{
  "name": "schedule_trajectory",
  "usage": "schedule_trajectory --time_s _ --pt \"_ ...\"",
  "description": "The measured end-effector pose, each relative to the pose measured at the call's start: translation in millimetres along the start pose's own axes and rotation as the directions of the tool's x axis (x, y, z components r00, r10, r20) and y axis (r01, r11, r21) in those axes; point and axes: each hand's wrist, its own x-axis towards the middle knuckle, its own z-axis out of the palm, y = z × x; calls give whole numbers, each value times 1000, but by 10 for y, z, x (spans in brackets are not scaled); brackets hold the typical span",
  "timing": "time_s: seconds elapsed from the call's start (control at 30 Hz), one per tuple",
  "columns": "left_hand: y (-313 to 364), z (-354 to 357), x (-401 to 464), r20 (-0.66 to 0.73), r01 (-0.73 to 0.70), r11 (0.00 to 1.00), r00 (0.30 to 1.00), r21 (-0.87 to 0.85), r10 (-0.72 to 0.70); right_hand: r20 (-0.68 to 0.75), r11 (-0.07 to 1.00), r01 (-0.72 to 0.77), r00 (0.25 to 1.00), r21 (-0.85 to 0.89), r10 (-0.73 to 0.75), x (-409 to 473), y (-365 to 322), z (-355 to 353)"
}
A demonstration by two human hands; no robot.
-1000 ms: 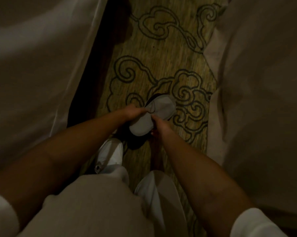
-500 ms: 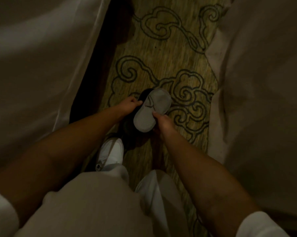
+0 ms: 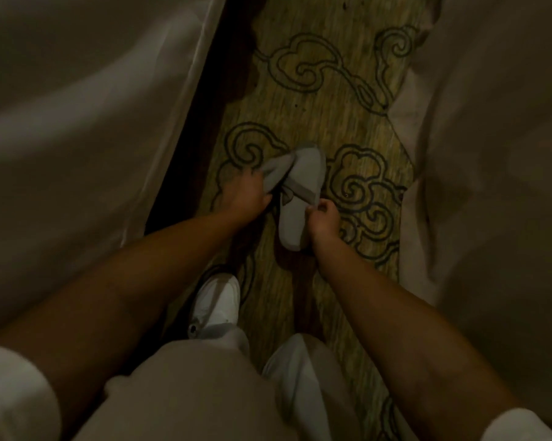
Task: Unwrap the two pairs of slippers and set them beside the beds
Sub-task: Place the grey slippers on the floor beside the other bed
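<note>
A: Shoe (image 3: 217, 302) first, nearest us: one white trainer on the carpet (image 3: 328, 90), toe pointing away, the other foot hidden under the trouser leg (image 3: 303, 374). We count one shoe in view.

B: Agreed. Next out, our hands. Right hand (image 3: 324, 219) is pinched onto the near edge of the right slipper (image 3: 300, 198), about mid-length, just behind its band. Left hand (image 3: 247, 197) is clenched on the left slipper (image 3: 276, 173), which looks folded or tipped up in the fist.

A: Slipper count?

B: Two, one pair, both pale grey. We see no wrapper on them, though the light is poor. A second pair is not in view.

A: Key relation for the placement?

B: Long axis of the right slipper runs away from us, heel nearest, toe far, leaning slightly to the right. It lies flat or nearly so on the carpet, we cannot tell contact for certain. The left slipper crosses its toe end at an angle; the two touch there.

A: So the left one has to swing out and come parallel, to the left of its partner.

B: Our judgement, yes. The left hand is nearer that spot.

A: Beyond them?

B: Two beds: left bed (image 3: 77, 122) and right bed (image 3: 491, 154), linen hanging either side, carpet strip between.
</note>
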Motion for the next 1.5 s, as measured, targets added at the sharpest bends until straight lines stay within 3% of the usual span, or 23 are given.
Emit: schedule_trajectory --time_s 0.1,0.17,0.3,0.4,0.6,0.77,0.9,0.97,1.03,1.1,1.2,1.27,1.33,1.4,1.5 --pt "22 244 -71 209 -37 998 977 -52 47 -17 993 -65 998 -94 63 49 65 -43" --pt "-23 283 -63 264 -94 995 959 -37 100 14 982 -146 989 -120 149 48 96 -59" --pt "-127 257 88 98 -206 978 974 28 202 132 972 -227 963 -62 233 66 154 -34" --pt "-163 295 186 19 -285 957 959 47 284 194 957 -259 940 -131 281 96 167 -3" --pt "-105 296 386 172 -156 985 975 75 142 229 964 -230 939 -134 256 152 241 6" --pt "-12 273 247 44 0 999 999 39 -1 4 997 -71 997 -3 71 178 185 -42" --pt "40 292 145 92 143 989 985 29 -145 45 997 -6 999 79 3 226 -101 58" --pt "109 308 124 224 163 986 961 22 -164 54 999 33 998 9 -34 263 -175 63" --pt "150 276 127 331 214 977 923 -20 -195 -5 981 91 996 -172 -93 309 -207 20" --pt "162 224 196 329 220 975 924 -41 -194 -75 928 119 985 -352 -155 349 -182 -107" --pt "119 111 387 160 50 999 986 9 -51 -61 891 95 989 -444 -136 285 -76 -183" --pt "108 27 517 119 -88 990 990 112 75 102 868 90 994 -489 -46 160 38 -91" --pt "235 13 701 138 -258 951 962 169 236 299 870 71 950 -488 90 55 105 27" --pt "333 39 822 188 -418 872 906 254 379 368 944 -52 913 -327 177 -92 168 223" --pt "477 179 908 287 -526 787 846 322 449 309 971 -219 921 -92 237 -176 149 408"
